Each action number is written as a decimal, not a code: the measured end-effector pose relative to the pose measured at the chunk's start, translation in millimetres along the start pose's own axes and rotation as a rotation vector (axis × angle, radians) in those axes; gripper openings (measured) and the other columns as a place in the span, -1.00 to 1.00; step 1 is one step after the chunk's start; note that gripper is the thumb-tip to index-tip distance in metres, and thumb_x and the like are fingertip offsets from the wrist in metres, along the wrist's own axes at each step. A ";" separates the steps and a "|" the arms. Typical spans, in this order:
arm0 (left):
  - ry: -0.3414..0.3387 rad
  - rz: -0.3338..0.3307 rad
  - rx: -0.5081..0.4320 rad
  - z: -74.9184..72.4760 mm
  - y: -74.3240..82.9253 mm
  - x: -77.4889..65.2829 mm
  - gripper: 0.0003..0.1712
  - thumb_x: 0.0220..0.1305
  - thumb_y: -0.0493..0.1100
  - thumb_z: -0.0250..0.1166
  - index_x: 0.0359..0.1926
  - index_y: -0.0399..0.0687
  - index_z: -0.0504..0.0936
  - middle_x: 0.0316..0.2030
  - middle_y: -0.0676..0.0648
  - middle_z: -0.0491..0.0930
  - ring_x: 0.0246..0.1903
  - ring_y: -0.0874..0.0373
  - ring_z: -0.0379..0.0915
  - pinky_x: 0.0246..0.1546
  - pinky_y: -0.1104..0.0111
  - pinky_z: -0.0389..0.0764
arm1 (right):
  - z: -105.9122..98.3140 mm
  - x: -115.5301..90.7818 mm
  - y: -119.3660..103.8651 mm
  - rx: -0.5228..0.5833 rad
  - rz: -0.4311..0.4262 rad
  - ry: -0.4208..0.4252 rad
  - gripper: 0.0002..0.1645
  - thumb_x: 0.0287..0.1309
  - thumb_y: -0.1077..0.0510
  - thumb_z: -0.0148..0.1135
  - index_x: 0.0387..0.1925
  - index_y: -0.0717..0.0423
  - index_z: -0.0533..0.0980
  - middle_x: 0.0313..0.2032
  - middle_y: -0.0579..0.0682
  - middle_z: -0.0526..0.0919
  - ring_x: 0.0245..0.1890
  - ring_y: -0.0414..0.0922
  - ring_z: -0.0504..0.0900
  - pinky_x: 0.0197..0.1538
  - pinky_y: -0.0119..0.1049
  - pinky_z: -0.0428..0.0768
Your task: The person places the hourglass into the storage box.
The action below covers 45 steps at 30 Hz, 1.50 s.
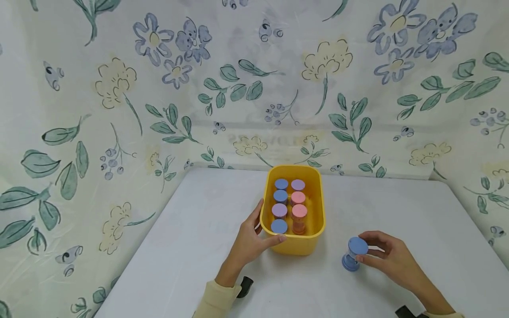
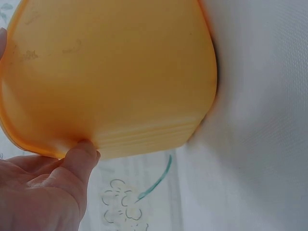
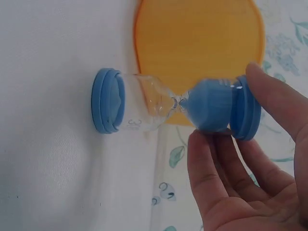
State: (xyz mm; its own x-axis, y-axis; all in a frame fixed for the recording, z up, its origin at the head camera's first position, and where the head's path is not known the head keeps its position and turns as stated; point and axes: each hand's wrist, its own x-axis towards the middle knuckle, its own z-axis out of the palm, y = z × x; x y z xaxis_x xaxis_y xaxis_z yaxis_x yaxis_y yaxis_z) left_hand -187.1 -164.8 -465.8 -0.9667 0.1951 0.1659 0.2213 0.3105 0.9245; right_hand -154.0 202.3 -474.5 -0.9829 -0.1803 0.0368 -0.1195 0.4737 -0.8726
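Observation:
My left hand [image 1: 247, 242] grips the near left corner of a yellow plastic tub [image 1: 296, 246], thumb over the near rim and fingers along the left wall. In the left wrist view the tub's smooth outer wall [image 2: 120, 72] fills the top. My right hand [image 1: 395, 258] holds a blue-capped sand timer [image 1: 358, 245] by its upper end, to the right of the tub. The timer is upright. In the right wrist view, blue sand [image 3: 209, 106] sits mostly in its upper bulb, with a little in the lower one.
Inside the tub, several sand timers stand in two columns, with blue caps [image 1: 280, 196], purple caps [image 1: 279, 211] and pink caps [image 1: 299, 210]. A white table [image 1: 207, 212] lies beneath. Behind it hangs a floral sheet [image 1: 222, 128].

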 end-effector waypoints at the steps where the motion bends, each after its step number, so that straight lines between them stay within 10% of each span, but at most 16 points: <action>1: 0.001 0.000 0.001 0.0 0.1 0.0 0.26 0.16 0.05 0.57 0.67 0.02 -0.04 0.65 -0.03 0.06 0.58 -0.13 0.17 0.46 -0.05 0.40 | 0.4 -0.3 -0.1 0.002 0.007 0.006 -0.33 0.14 0.10 0.55 0.21 0.28 0.52 0.13 0.19 0.66 -0.07 -0.53 0.61 0.03 -0.41 0.78; 17: 0.000 0.004 0.010 0.0 0.7 0.0 0.27 0.16 0.09 0.57 0.67 0.02 -0.05 0.65 -0.04 0.07 0.57 -0.14 0.17 0.45 -0.05 0.41 | -1.9 -0.5 -5.2 0.021 -0.078 0.032 -0.45 0.12 0.19 0.55 0.13 0.26 0.58 0.07 0.18 0.68 -0.08 -0.50 0.65 0.00 -0.53 0.74; 27: 0.002 0.012 0.016 0.0 -1.8 0.8 0.28 0.15 0.15 0.57 0.67 0.04 -0.04 0.64 -0.03 0.08 0.57 -0.13 0.18 0.45 -0.04 0.41 | -14.1 0.6 -23.4 0.064 -0.197 0.067 -0.50 0.11 0.28 0.53 0.09 0.30 0.59 -0.07 -0.42 0.67 -0.07 -0.46 0.70 -0.03 -0.60 0.72; 45: -0.004 0.020 -0.005 -0.6 -2.3 1.0 0.26 0.16 0.01 0.58 0.67 0.05 -0.05 0.64 -0.02 0.06 0.57 -0.13 0.17 0.48 -0.06 0.38 | -31.4 12.7 -73.0 0.024 -0.250 0.102 -0.54 0.15 0.29 0.50 0.09 0.31 0.59 -0.12 -0.45 0.66 -0.19 -0.38 0.75 -0.10 -0.60 0.73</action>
State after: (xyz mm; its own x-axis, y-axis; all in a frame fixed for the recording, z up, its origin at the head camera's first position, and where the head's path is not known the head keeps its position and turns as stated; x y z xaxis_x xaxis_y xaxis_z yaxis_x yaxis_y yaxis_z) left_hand -188.7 -165.9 -467.6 -0.9616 0.2045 0.1831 0.2399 0.3017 0.9227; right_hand -162.2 192.5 -394.9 -0.9324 -0.2011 0.3002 -0.3582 0.4044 -0.8416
